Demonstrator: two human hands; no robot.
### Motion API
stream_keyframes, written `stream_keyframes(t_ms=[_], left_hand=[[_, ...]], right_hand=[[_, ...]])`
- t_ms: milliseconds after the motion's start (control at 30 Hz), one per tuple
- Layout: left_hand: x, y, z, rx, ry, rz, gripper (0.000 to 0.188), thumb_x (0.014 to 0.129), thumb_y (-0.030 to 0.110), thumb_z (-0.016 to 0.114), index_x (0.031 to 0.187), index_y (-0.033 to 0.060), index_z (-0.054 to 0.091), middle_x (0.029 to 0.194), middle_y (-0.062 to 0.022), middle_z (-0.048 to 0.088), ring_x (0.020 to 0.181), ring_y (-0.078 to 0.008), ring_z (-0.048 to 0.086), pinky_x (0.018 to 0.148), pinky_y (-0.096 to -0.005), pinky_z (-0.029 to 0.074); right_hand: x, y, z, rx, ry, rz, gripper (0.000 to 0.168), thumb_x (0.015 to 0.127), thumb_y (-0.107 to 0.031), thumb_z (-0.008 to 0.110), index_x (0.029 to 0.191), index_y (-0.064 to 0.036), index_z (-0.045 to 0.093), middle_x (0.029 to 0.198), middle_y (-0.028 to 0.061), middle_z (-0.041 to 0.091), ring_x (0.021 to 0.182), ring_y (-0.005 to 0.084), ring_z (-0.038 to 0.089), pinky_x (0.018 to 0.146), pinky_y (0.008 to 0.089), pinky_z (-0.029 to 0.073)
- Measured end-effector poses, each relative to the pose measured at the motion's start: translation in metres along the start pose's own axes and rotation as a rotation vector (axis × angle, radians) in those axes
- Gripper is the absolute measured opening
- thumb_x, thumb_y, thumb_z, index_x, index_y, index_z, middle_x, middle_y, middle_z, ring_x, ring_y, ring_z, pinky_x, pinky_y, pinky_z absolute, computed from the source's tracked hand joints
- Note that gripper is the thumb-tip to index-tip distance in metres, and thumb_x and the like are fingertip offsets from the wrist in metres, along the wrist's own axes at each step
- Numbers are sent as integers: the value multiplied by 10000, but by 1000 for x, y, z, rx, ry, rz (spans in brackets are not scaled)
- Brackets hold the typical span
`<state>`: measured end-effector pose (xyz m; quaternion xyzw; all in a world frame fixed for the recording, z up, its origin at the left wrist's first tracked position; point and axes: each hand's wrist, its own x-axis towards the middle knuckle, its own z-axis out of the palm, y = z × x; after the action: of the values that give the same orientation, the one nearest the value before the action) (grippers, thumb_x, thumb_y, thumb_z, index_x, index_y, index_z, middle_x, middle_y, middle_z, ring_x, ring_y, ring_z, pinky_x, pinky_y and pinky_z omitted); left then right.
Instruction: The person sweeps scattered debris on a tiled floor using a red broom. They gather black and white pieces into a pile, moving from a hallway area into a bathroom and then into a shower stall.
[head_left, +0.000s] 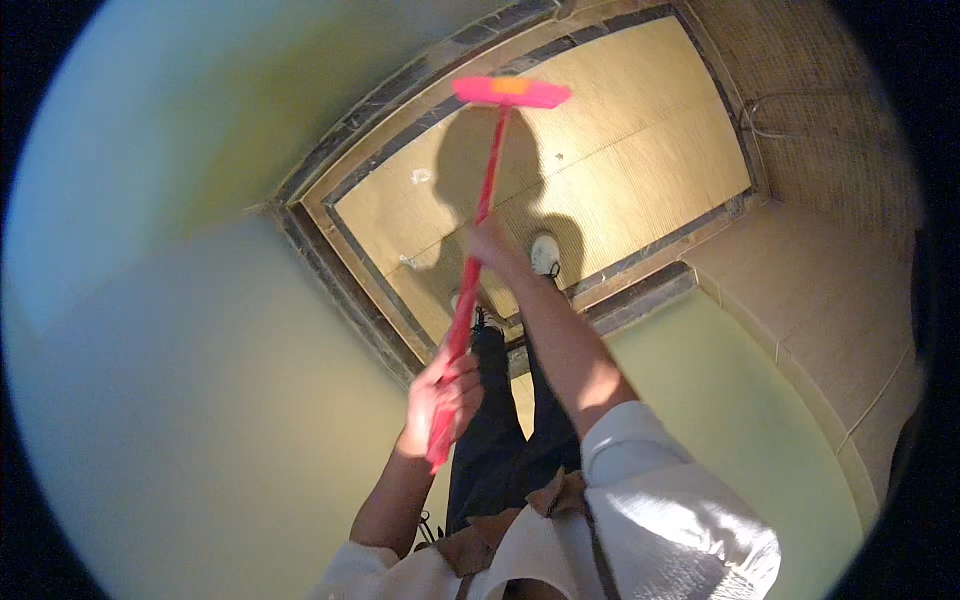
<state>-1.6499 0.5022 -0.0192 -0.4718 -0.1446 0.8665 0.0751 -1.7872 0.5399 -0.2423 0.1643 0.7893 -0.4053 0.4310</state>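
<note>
A long-handled pink cleaning tool (487, 176) slants up through the middle of the head view. Its wide pink head, with an orange patch at the centre, is blurred; whether it touches the floor I cannot tell. My left hand (444, 394) grips the handle close to its lower end, fingers wrapped around it. Farther up the shaft, my right hand (491, 244) is closed around it, also blurred. Beyond the hands lies the ribbed beige floor (645, 105) of a shower area, framed by a dark stone border.
Frosted or misted panels (187, 322) rise on the left, and another greenish panel (735, 382) stands at right. A tiled wall (810, 67) carries a curved metal bar (765, 120). White scraps (421, 175) lie on the floor near my white shoe (545, 253). A raised sill (637, 296) edges the floor.
</note>
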Motion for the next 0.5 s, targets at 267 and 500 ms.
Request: stream_keyframes(t_ms=[267, 500], left_hand=[[-184, 49, -27, 342, 286, 148, 423, 962, 251, 435, 1370, 228, 323, 630, 27, 410, 386, -48, 326, 345, -194, 289], [-137, 72, -53, 449, 51, 23, 484, 953, 283, 455, 1406, 250, 285, 589, 20, 403, 397, -87, 344, 388, -212, 309]], right_hand=[[-159, -13, 148, -47, -382, 127, 546, 840, -344, 541, 1152, 60, 348, 990, 310, 581, 937, 430, 596, 793, 488, 480], [-92, 33, 96, 222, -194, -49, 258, 834, -204, 498, 919, 39, 504, 714, 154, 570, 628, 235, 557, 564, 410, 463]])
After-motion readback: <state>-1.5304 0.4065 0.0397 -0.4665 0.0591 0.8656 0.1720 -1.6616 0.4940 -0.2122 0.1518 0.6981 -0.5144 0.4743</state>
